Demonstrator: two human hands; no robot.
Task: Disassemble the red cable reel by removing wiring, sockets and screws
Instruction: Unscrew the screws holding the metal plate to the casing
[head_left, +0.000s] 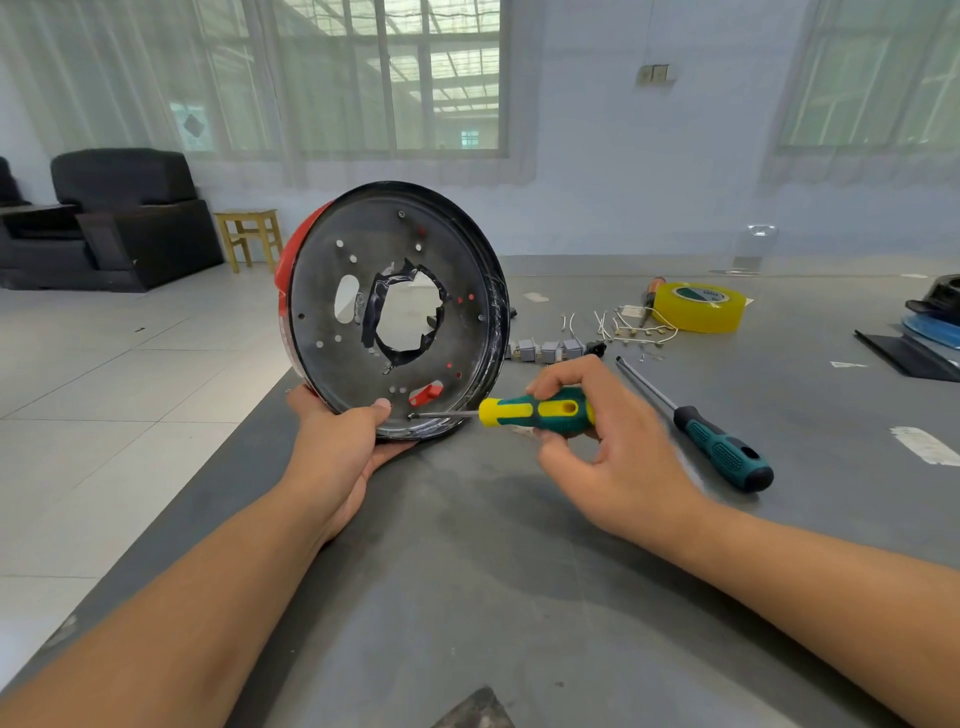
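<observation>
1. the cable reel (395, 312) stands on edge near the left edge of the grey table (519, 571), its black disc with a ragged middle hole facing the camera.
2. the left hand (343, 441) grips the reel's lower rim, thumb on the disc face.
3. the right hand (597, 441) curls its fingers round a yellow-green screwdriver (535, 413), tip at a screw near the disc's bottom.
4. a second screwdriver (696, 426), sockets (550, 351), wire bits (623, 325) and a tape roll (698, 306) lie to the right.
</observation>
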